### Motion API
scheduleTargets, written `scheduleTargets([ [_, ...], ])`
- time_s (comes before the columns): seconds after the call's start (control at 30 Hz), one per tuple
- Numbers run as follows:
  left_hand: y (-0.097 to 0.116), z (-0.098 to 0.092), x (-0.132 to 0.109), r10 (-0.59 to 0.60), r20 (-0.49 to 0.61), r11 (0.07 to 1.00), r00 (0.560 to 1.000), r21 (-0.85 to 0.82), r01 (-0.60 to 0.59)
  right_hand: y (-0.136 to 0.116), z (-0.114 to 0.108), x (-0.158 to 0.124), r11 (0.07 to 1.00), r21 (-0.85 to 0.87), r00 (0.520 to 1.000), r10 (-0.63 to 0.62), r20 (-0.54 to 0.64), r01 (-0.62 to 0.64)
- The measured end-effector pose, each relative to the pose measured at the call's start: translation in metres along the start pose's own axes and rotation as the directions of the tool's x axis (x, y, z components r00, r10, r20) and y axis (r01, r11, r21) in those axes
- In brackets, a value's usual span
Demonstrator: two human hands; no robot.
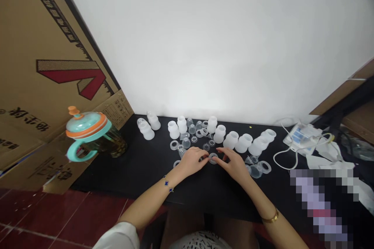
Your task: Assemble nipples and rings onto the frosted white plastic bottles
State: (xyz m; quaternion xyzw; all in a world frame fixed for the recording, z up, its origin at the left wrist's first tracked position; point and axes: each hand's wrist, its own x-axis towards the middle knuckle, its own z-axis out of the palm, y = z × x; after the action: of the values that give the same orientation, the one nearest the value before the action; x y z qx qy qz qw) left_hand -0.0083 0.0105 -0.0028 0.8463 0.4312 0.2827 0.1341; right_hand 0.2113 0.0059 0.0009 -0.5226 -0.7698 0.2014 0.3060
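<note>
Both hands meet on a clear ring (213, 158) lying on the black table (140, 167). The left hand (191, 162) comes in from the ring's left, fingers half curled, tips pinching its edge. The right hand (234, 164) does likewise from the right with thumb and forefinger. Behind the ring stand white bottles (230, 139), all open-topped, with loose rings (174, 145) and domes (186, 142) scattered between. Far left of it sits a cup (87, 132). Seemingly no bottle is fitted yet; all are left to do.
</note>
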Motion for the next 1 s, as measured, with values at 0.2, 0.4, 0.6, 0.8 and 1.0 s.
scheduleTargets([
  [0.2, 0.002, -0.007, 0.000, -0.066, -0.099, 0.996, 0.993, 0.046, 0.071, -0.006, -0.010, 0.000, 0.995, 0.094, 0.995, 0.028, -0.101, -0.018],
  [0.4, -0.003, -0.021, 0.000, -0.093, -0.327, 0.994, 0.940, 0.017, 0.105, -0.001, -0.023, 0.001, 0.977, 0.196, 0.947, 0.142, -0.288, -0.087],
  [0.6, -0.003, -0.025, -0.002, 0.046, -0.479, 0.999, 0.877, 0.040, -0.031, 0.004, -0.031, 0.004, 0.968, 0.200, 0.921, 0.209, -0.328, -0.148],
  [0.8, -0.001, -0.020, -0.005, 0.171, -0.447, 0.985, 0.878, 0.102, -0.140, 0.004, -0.032, 0.005, 0.962, 0.202, 0.930, 0.235, -0.282, -0.182],
  [1.0, -0.001, -0.018, -0.006, 0.190, -0.432, 0.980, 0.882, 0.135, -0.145, 0.010, -0.032, 0.006, 0.962, 0.185, 0.933, 0.245, -0.265, -0.200],
])
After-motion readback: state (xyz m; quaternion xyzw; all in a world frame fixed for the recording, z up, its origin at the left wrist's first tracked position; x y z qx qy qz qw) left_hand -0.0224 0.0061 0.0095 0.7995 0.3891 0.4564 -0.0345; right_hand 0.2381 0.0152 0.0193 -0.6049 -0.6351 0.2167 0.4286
